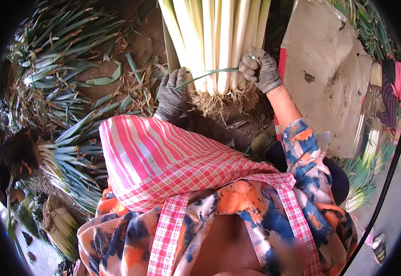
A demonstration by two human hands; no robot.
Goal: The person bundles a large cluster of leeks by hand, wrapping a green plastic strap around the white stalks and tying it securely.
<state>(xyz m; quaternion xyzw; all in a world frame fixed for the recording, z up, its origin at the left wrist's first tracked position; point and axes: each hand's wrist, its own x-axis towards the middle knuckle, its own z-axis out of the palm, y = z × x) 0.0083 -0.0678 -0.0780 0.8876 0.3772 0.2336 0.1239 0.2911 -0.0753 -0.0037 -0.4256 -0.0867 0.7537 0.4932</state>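
A bundle of thick white leeks (216, 41) lies in front of me, its hairy roots (221, 102) toward me. Across the stalks just above the roots runs a thin green tie (209, 72). My right hand (261, 69), in a dirty grey glove, is closed on the tie's right end at the bundle's right side. At the left side my left hand (172, 94), gloved too, rests against the stalks, with the tie's other end by its fingers. Its fingers are partly bent, and their grip on the tie is hard to make out.
Heaps of green leek leaves (67, 60) lie at the left on brown soil. More leeks (76, 161) are piled nearer my left side. To the right spreads a stained pale sheet (324, 69) with a red edge. A black cable (384, 184) runs down the right side.
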